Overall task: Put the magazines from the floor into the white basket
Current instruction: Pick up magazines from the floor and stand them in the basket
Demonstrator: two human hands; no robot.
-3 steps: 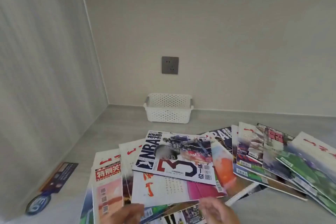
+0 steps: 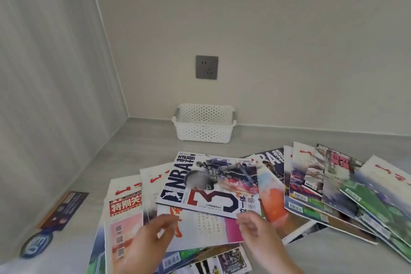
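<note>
Magazines are being shown fanned across the floor, overlapping so that most covers are partly hidden; the top one, marked NBA with a large 3, is lying near the middle. The left hand and right hand are being held just over the near edge of the pile, fingers loosely spread and curled, nothing gripped; whether fingertips are touching paper cannot be told through the blur. Both wrists are being cut off by the bottom edge. The basket is standing well apart at the far wall, below a socket; its inside is mostly hidden. A dark leaflet is lying at the left wall.
</note>
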